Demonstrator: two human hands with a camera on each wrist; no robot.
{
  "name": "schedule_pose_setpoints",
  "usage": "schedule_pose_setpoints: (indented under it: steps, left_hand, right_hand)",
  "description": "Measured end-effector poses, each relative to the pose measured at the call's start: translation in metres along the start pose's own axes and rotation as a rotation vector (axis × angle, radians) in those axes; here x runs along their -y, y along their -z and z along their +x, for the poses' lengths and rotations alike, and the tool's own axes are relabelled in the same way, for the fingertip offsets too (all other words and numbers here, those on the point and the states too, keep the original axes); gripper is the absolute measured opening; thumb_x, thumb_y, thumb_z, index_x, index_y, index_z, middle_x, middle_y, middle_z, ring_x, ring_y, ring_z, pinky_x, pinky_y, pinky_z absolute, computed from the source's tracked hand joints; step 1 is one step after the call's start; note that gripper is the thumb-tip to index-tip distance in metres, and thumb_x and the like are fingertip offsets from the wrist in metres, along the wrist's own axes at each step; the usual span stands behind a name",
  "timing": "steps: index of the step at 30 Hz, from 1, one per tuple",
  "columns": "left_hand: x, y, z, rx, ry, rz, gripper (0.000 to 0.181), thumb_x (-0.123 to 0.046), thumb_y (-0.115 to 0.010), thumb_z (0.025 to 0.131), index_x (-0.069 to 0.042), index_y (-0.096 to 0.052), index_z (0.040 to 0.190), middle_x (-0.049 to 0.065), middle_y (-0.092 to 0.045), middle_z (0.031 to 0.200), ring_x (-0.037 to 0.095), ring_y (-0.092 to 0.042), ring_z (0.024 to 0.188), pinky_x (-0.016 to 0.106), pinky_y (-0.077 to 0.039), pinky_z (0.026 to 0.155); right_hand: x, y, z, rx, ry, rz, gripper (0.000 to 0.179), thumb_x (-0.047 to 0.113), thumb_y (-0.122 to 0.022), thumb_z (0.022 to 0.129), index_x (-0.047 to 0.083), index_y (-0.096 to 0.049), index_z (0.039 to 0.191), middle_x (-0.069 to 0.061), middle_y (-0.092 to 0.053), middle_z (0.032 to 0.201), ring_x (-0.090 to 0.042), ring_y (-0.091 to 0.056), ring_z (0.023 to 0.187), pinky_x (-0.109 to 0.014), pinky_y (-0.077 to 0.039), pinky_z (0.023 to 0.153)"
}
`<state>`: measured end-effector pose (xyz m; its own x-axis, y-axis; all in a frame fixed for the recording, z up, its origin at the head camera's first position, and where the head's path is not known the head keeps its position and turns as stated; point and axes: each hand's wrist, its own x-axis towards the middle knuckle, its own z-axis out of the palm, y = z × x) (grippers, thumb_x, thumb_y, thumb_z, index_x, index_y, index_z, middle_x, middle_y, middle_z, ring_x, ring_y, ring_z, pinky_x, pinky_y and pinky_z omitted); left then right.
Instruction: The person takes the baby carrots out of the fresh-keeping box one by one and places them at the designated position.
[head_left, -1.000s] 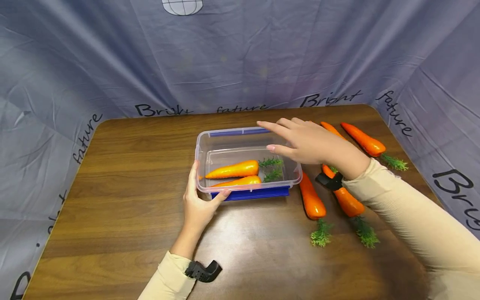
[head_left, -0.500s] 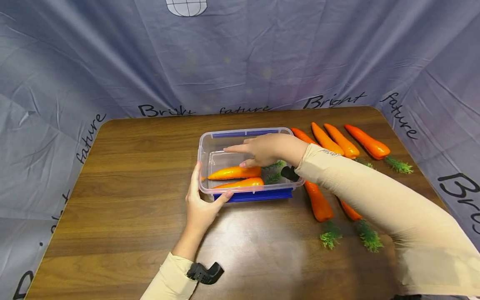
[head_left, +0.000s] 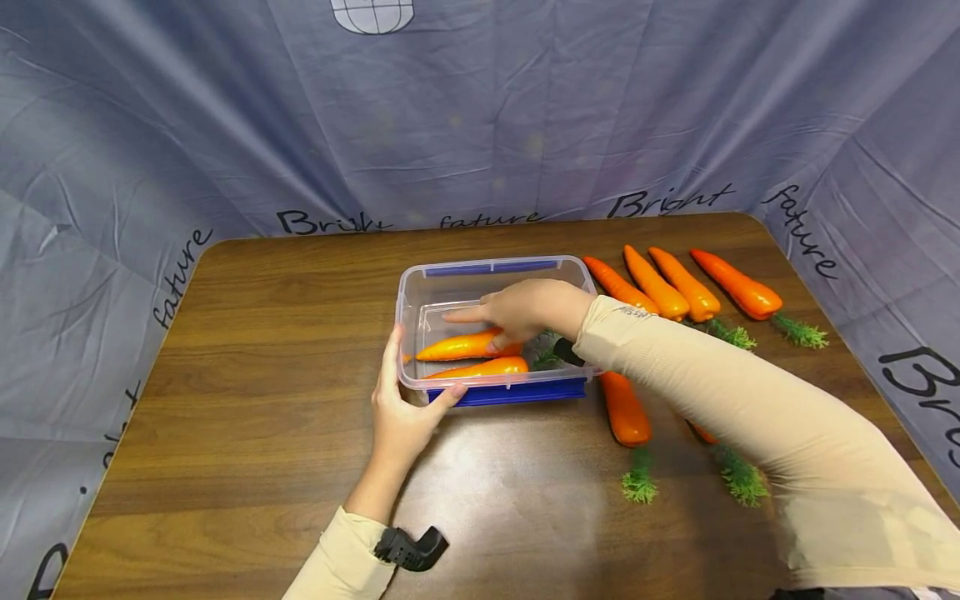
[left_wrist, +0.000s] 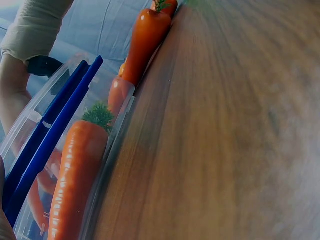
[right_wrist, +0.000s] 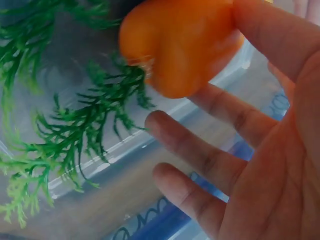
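A clear plastic food box (head_left: 492,267) with blue latches stands lidless on the table. My left hand (head_left: 399,421) grips its near left corner, thumb on the front rim and fingers along the left side. Two orange carrots with green tops lie inside, a rear one (head_left: 452,347) and a front one (head_left: 480,368). Reaching into the box, my right hand (head_left: 531,308) holds the rear carrot near its leafy end. In the right wrist view, thumb and fingers are on opposite sides of that carrot (right_wrist: 175,45). The left wrist view shows a carrot (left_wrist: 80,175) through the clear wall.
Right of the box, several more carrots (head_left: 738,285) lie on the wooden table (head_left: 277,400). One carrot (head_left: 625,412) is close to the box's near right corner; another is partly hidden under the right sleeve (head_left: 697,392). A grey-blue cloth (head_left: 450,125) hangs behind the table.
My right hand has moved left over the box and down onto the rear carrot. The carrot by the near right corner has shifted slightly. My left hand keeps its hold.
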<state>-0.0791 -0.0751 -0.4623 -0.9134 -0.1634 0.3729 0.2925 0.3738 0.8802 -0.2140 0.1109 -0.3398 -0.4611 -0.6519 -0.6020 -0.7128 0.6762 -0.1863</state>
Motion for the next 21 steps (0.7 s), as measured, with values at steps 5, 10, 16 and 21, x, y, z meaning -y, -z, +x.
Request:
schedule_pose_setpoints:
  steps: [5,10,16,21]
  left_hand:
    - [0.001,0.0,0.0001,0.003,-0.002,-0.005,0.11,-0.025,-0.094,0.066,-0.032,-0.03,0.156,0.002,-0.042,0.157,0.026,-0.046,0.14,0.044,-0.038,0.115]
    - [0.0007,-0.0007,-0.0002,0.0,-0.002,0.004,0.111,-0.026,-0.094,0.066,-0.033,-0.03,0.156,0.001,-0.043,0.156,0.025,-0.047,0.139,0.04,-0.038,0.115]
    - [-0.0001,-0.0011,0.0001,-0.006,-0.009,-0.004,0.111,-0.023,-0.094,0.066,-0.034,-0.029,0.156,-0.001,-0.043,0.156,0.022,-0.045,0.14,0.032,-0.036,0.116]
    - [0.0013,-0.0012,0.0,-0.009,-0.007,-0.008,0.112,-0.023,-0.094,0.065,-0.034,-0.03,0.155,-0.004,-0.042,0.156,0.019,-0.045,0.141,0.032,-0.035,0.116]
  right_hand:
    - [-0.0023,-0.0042,0.0025,-0.007,0.003,0.002,0.076,0.027,-0.06,0.099,0.042,-0.015,0.158,-0.008,-0.037,0.159,-0.026,-0.058,0.113,-0.044,-0.05,0.097]
    - [-0.005,-0.0084,0.003,-0.03,-0.042,-0.073,0.076,0.025,-0.06,0.099,0.045,-0.016,0.157,-0.016,-0.035,0.159,-0.034,-0.063,0.111,-0.048,-0.053,0.095]
    - [-0.0088,-0.0062,0.0043,-0.047,-0.045,-0.038,0.077,0.027,-0.062,0.098,0.047,-0.016,0.157,-0.014,-0.057,0.134,-0.03,-0.06,0.097,-0.044,-0.053,0.086]
    - [-0.008,0.0011,-0.0009,-0.109,-0.028,-0.036,0.074,0.026,-0.062,0.095,0.044,-0.024,0.156,-0.007,-0.063,0.109,-0.023,-0.052,0.085,-0.036,-0.044,0.07]
